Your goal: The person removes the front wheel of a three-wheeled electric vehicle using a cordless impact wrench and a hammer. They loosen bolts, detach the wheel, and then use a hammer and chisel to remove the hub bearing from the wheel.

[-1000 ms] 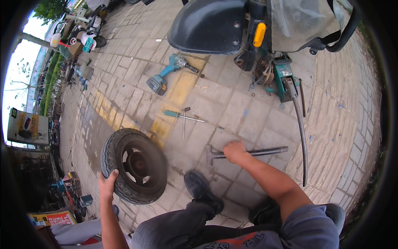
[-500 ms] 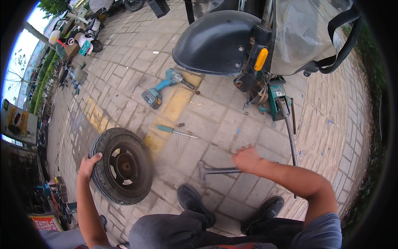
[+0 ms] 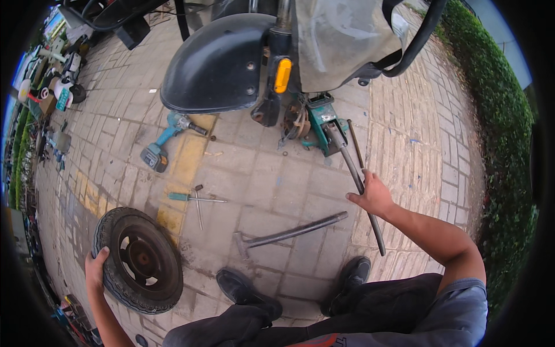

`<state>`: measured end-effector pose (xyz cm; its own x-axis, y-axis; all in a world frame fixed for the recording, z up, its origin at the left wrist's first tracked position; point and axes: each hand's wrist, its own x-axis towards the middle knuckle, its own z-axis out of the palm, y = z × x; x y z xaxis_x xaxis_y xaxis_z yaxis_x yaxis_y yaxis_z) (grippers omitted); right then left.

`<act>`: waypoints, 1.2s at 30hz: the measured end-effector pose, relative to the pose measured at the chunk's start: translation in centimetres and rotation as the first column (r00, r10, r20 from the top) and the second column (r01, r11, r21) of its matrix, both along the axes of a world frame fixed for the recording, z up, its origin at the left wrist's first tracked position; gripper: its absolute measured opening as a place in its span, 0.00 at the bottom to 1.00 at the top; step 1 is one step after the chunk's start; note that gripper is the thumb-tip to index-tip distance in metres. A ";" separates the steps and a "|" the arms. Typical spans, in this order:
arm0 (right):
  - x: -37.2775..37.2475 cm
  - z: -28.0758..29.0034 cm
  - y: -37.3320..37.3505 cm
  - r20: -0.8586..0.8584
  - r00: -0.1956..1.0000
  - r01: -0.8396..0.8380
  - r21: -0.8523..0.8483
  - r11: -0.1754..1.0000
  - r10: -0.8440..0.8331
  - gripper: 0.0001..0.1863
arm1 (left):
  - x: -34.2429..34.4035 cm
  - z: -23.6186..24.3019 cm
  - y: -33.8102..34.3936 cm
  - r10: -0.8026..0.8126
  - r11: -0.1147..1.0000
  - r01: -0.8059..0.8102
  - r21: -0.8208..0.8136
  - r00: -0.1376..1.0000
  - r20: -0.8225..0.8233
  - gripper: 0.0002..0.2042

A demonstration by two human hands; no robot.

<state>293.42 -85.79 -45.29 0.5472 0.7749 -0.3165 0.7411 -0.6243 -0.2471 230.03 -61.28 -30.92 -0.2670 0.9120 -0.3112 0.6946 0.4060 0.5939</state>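
My left hand (image 3: 96, 269) grips the tread edge of a wheel with a black tire (image 3: 167, 277) and a rusty rim, which stands on the paving at my left. My right hand (image 3: 374, 195) is at the long metal handle of a green floor jack (image 3: 321, 124), thumb and fingers spread on either side of the bar. The jack sits beside the bare hub (image 3: 296, 120) under a black fender (image 3: 217, 63). A long-handled hammer (image 3: 295, 231) lies in front of my shoes.
A blue cordless impact wrench (image 3: 165, 140) lies below the fender. Nearer are a green-handled screwdriver (image 3: 191, 197) and a T-shaped metal tool (image 3: 199, 208). A thin rod (image 3: 356, 144) lies beside the jack handle. A hedge (image 3: 491, 104) borders the right; parked scooters (image 3: 63, 81) stand far left.
My right hand has moved away from the hammer's handle, forward and right to the jack handle. My left hand stays on the tire. The view has swung to the right.
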 end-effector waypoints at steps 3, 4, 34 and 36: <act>0.0 -1.5 -2.5 -0.560 0.712 0.390 -0.185 0.902 -0.423 0.26 | 3.0 0.3 0.1 -0.089 0.996 0.088 -0.032 0.995 -0.035 0.38; 0.2 -1.8 -3.0 -0.527 0.739 0.391 -0.172 0.904 -0.420 0.25 | 3.8 0.4 0.3 -0.118 0.993 0.115 -0.038 0.990 -0.082 0.38; -8.1 -8.8 1.1 -0.366 0.561 -0.820 -0.123 0.559 0.743 0.11 | 16.2 -3.1 -5.6 -0.157 0.986 0.167 -0.011 0.949 0.274 0.45; -5.1 -6.3 -0.2 -0.382 0.560 -0.824 -0.168 0.541 0.735 0.12 | 16.7 -2.9 -7.2 -0.165 0.985 0.171 -0.002 0.953 0.253 0.47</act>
<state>288.36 -85.97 -51.55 -0.3585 0.6915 -0.6272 0.9091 0.1058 -0.4029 246.69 -68.52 -33.81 -0.0211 0.9287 -0.3702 0.5838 0.3120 0.7495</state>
